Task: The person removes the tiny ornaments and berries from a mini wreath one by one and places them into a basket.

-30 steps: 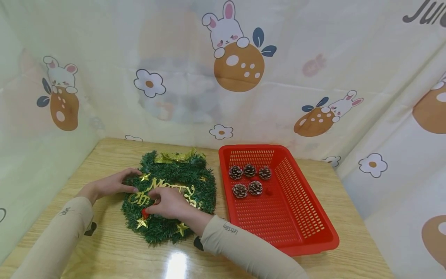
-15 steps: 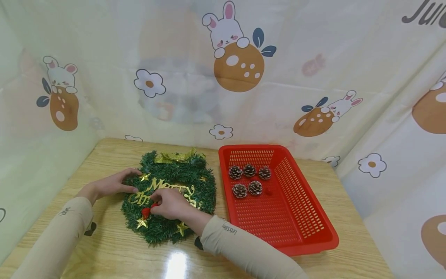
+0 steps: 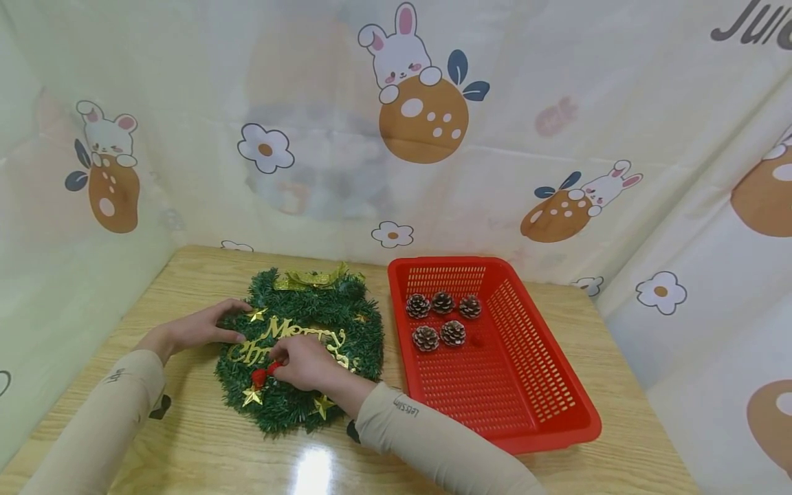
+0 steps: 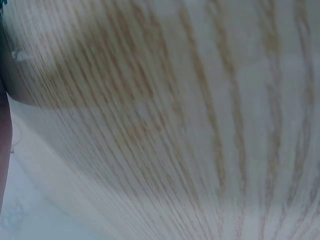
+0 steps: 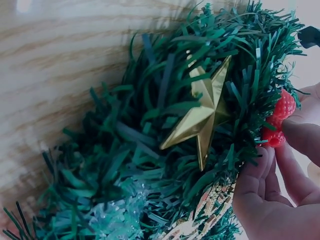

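A green tinsel wreath (image 3: 365, 337) lies flat on the table, with gold "Merry Christmas" lettering (image 3: 278, 328), gold stars (image 3: 252, 396) and a gold bow (image 3: 309, 278) at its top. My right hand (image 3: 303, 361) is over its lower left part, pinching a small red ornament (image 3: 258, 377) with two knobbly lobes. In the right wrist view, the thumb and fingers (image 5: 255, 175) close around that red ornament (image 5: 281, 107), beside a gold star (image 5: 206, 112). My left hand (image 3: 201, 326) rests on the wreath's left edge, thumb and fingers spread. The left wrist view shows mostly table.
A red plastic basket (image 3: 520, 412) stands right of the wreath. Several pinecones (image 3: 454, 333) sit in its far left part, with a small red piece (image 3: 476, 339) near them. A printed curtain (image 3: 322, 172) hangs behind the wooden table (image 3: 210, 454).
My right hand has shifted slightly right at the red ornament, and more of the ornament's two lobes shows. The left hand has stayed where it was.
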Available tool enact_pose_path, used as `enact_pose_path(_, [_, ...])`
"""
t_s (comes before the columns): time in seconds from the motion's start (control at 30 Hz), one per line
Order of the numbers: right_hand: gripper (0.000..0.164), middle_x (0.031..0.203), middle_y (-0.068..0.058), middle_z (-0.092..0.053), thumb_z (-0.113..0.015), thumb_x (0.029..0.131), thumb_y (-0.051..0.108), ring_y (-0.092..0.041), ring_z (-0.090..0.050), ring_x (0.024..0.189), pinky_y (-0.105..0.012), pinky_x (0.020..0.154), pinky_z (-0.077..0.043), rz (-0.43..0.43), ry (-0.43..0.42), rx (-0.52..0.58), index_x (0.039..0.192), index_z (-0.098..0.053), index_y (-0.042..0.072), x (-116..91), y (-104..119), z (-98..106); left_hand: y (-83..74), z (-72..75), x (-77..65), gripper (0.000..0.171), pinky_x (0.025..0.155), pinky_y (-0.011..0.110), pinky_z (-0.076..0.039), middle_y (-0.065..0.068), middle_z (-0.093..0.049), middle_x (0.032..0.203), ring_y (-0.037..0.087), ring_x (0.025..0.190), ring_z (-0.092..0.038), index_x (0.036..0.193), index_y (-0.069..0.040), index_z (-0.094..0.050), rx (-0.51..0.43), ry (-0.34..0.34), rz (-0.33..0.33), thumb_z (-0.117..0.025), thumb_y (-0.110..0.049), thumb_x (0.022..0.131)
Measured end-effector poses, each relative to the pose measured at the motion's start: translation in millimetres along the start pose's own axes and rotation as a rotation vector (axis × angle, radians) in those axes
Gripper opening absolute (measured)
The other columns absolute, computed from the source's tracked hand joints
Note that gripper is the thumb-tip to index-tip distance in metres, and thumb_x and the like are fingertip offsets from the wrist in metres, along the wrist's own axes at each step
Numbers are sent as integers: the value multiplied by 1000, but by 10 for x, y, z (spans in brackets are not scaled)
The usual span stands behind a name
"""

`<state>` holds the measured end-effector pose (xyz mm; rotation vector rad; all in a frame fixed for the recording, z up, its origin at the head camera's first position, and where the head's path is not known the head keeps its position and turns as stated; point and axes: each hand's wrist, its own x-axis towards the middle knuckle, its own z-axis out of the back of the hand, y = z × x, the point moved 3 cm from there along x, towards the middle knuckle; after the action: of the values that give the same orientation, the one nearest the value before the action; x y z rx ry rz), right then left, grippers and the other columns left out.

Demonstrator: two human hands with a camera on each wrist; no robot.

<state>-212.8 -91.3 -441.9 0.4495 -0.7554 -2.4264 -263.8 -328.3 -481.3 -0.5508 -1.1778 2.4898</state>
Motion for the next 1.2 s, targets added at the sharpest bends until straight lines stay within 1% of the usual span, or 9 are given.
enact_pose_path(0.27, [20,93,6,-70,-72,89,10,-2,-61,81,-16,70,-48,33,-3,6,108,-75,11,5,-9,-2,-2,2,-9,68,105,67,-26,28,-31,148,50,136,-25,145,-4,-35,-5,0,2,-69,-28,92])
enact_pose_path(0.53, [17,90,7,-69,-70,91,13,-1,-58,76,-17,67,-47,39,-10,12,107,-75,13,-3,6,33,9,-2,-3,68,105,66,-27,27,-31,148,50,136,-26,145,-4,-34,-18,6,3,-69,-28,92])
enact_pose_path(0.7, [18,94,5,-70,-69,92,13,-2,-57,74,-16,67,-46,59,-25,17,109,-74,11,-6,32,92,14,6,-2,68,105,66,-27,27,-31,148,50,136,-26,145,-4,-34,-12,7,-4,-69,-28,92])
enact_pose_path(0.8, [19,98,5,-71,-68,92,13,-2,-60,78,-16,68,-46,55,-37,28,110,-74,11,-12,57,130,13,12,0,67,105,67,-26,27,-31,148,50,137,-25,145,-4,-34,-13,8,-6,-69,-28,92])
enact_pose_path(0.93, [21,100,6,-70,-67,93,13,-2,-62,84,-16,71,-48,44,-40,68,113,-73,11,-21,85,177,6,17,1,67,105,67,-26,28,-31,148,50,137,-24,145,-4,-34,-12,9,-8,-69,-28,92])
enact_pose_path(1.0, [21,99,6,-69,-67,94,13,-2,-61,84,-17,71,-48,40,-44,96,114,-72,11,-23,89,203,1,17,1,67,105,67,-26,27,-31,148,50,137,-25,145,-4,-34,-5,8,-8,-69,-28,93])
enact_pose_path(1.13, [17,94,8,-67,-65,95,14,-3,-59,80,-20,67,-48,14,-58,155,111,-71,14,-26,79,269,-10,13,-4,68,105,67,-27,27,-31,148,50,137,-25,145,-4,-34,-7,9,-2,-68,-28,93])
enact_pose_path(1.2, [17,96,8,-67,-65,95,16,-3,-60,80,-21,65,-48,-4,-65,182,111,-71,15,-26,69,304,-13,10,-10,68,105,66,-27,27,-30,149,50,137,-24,146,-4,-33,-13,11,5,-68,-28,93])
